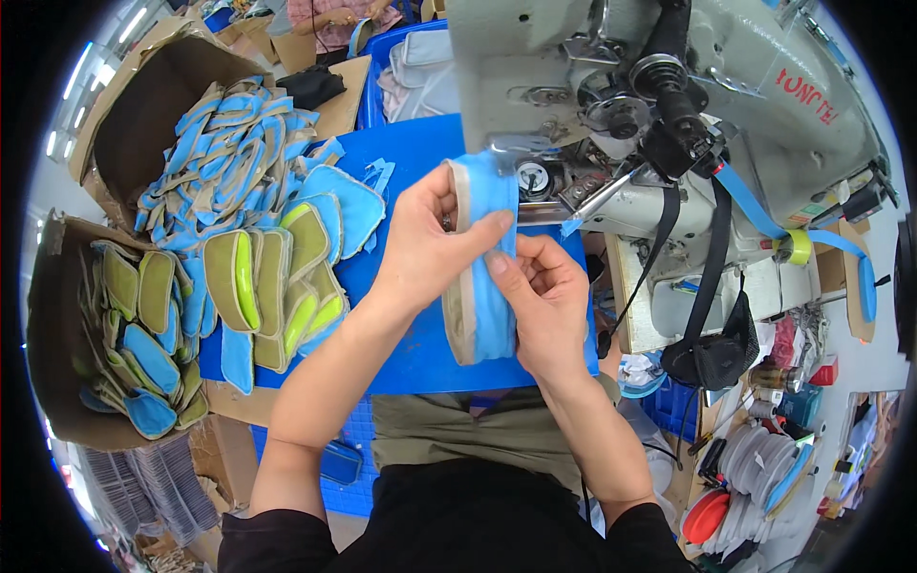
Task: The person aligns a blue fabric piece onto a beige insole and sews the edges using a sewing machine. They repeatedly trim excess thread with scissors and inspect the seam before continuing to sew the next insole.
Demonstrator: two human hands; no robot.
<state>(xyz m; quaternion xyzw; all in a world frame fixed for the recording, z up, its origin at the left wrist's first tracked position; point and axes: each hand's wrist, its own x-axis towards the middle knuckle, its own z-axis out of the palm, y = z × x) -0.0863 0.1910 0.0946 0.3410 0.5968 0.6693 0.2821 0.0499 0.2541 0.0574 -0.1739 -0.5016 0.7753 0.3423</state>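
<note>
Both hands hold a long fabric piece (485, 277), bright blue with a beige edge, in front of the sewing machine (592, 105). My left hand (435, 229) grips its upper part, thumb on the blue face and fingers behind the beige edge. Lower down at its right edge, my right hand (544, 296) pinches the blue side between thumb and curled fingers. The upper end of the piece lies close to the machine's needle area; whether it touches cannot be made out. Beneath the hands is a blue work surface (411, 353).
Olive and blue padded pieces (277, 277) are heaped at the left, beside two cardboard boxes (57, 382) of similar pieces. Blue tape (750, 201) feeds into the machine through a yellow ring (793, 247). Black straps and a mesh pouch (726, 349) hang at right. Another person (339, 14) sits at the far side.
</note>
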